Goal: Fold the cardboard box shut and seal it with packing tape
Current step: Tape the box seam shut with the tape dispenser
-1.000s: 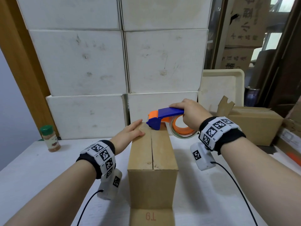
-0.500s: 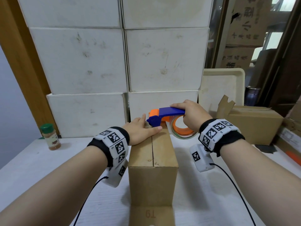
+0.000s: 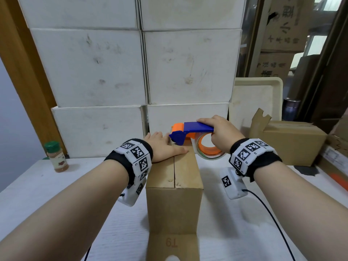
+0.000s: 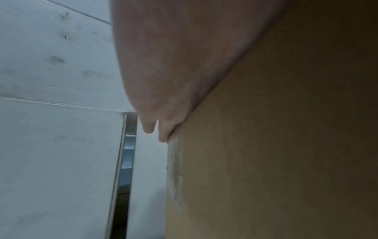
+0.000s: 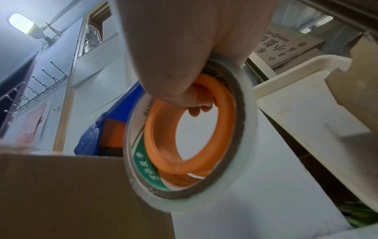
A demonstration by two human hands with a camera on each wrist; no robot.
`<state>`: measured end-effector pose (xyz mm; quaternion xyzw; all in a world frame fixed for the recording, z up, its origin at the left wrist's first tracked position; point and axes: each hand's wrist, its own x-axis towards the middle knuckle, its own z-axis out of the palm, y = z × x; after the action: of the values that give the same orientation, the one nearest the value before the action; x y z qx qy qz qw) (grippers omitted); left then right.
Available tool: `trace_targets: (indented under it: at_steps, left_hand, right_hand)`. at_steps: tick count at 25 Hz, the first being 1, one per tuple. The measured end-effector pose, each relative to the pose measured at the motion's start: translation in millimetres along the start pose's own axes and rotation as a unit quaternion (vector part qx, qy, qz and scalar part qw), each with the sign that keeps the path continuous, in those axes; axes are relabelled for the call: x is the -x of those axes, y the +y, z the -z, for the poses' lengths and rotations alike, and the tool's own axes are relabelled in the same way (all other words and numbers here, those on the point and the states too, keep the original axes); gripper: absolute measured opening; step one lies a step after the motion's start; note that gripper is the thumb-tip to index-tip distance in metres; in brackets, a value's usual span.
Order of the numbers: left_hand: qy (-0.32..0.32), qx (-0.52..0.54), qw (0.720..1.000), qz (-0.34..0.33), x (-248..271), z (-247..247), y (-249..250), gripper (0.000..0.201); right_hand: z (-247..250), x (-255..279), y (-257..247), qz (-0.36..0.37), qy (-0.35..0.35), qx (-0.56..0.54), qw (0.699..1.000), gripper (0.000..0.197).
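Note:
A tall brown cardboard box [image 3: 174, 196] stands in the middle of the white table, its two top flaps folded shut with a seam down the centre. My left hand [image 3: 163, 147] lies flat on the far end of the box top, thumb stretched across the seam; the left wrist view shows its fingers [image 4: 161, 126] at the box's [image 4: 276, 161] far edge. My right hand [image 3: 220, 134] grips the blue and orange tape dispenser [image 3: 190, 132] at the far right corner of the box. Its fingers curl through the orange core of the clear tape roll [image 5: 190, 142].
White boxes [image 3: 143, 68] are stacked against the wall right behind the box. A spice jar with a green cap [image 3: 56, 157] stands at the left. A second brown carton [image 3: 290, 142] and a cream tray [image 3: 258, 98] are at the right. A flap marked "19" [image 3: 172, 245] lies at the near edge.
My left hand has slid from the box's left edge up onto the far end of the top, beside the dispenser nose. The right hand and dispenser have hardly moved.

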<state>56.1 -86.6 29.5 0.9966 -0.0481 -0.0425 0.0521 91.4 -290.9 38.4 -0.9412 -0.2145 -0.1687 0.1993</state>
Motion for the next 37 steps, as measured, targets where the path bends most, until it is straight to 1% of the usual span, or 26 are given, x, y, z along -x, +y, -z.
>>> trace_targets:
  at_steps: [2, 3, 5, 8, 9, 13, 17, 22, 25, 28, 33, 37]
  left_hand:
    - [0.005, -0.007, 1.0, 0.006, -4, 0, 5, 0.083]
    - [0.009, -0.01, 1.0, 0.008, -5, -3, 7, 0.086]
    - [0.019, 0.0, 1.0, -0.01, -5, -10, 9, 0.101]
    - [0.012, 0.018, 0.999, -0.039, -4, -12, 7, 0.108]
    - [0.007, 0.018, 0.999, -0.039, -4, -11, 5, 0.108]
    - [-0.009, 0.003, 0.999, -0.032, 3, -5, 6, 0.093]
    - [-0.017, 0.0, 1.0, -0.004, 6, -3, 9, 0.1]
    - [-0.024, 0.004, 1.0, 0.0, 9, -1, 10, 0.103]
    - [-0.028, 0.003, 1.0, 0.005, 10, -1, 10, 0.103]
    - [-0.03, 0.007, 0.999, 0.006, 10, -2, 11, 0.104]
    - [-0.028, 0.01, 1.0, 0.005, 10, -2, 10, 0.104]
    - [-0.03, 0.011, 0.999, 0.005, 12, -2, 10, 0.104]
  right_hand:
    - [-2, 1, 1, -0.004, -0.001, 0.0, 1.0, 0.068]
    - [-3, 2, 3, -0.006, -0.002, 0.0, 1.0, 0.068]
    - [-6, 3, 5, -0.007, -0.006, 0.004, 1.0, 0.07]
    - [-7, 3, 7, -0.006, -0.014, 0.005, 1.0, 0.069]
    - [-6, 2, 8, -0.004, -0.017, 0.006, 1.0, 0.069]
    - [-8, 3, 17, -0.001, -0.023, -0.003, 1.0, 0.068]
    - [-25, 13, 24, -0.031, 0.008, -0.07, 0.997, 0.07]
    - [-37, 20, 36, -0.051, 0.028, -0.123, 0.991, 0.07]
    - [-51, 26, 38, -0.08, 0.052, -0.169, 0.981, 0.07]
    - [-65, 30, 40, -0.101, 0.053, -0.203, 0.973, 0.068]
    - [-74, 31, 42, -0.125, 0.054, -0.227, 0.964, 0.068]
    - [-79, 31, 41, -0.14, 0.079, -0.275, 0.948, 0.068]
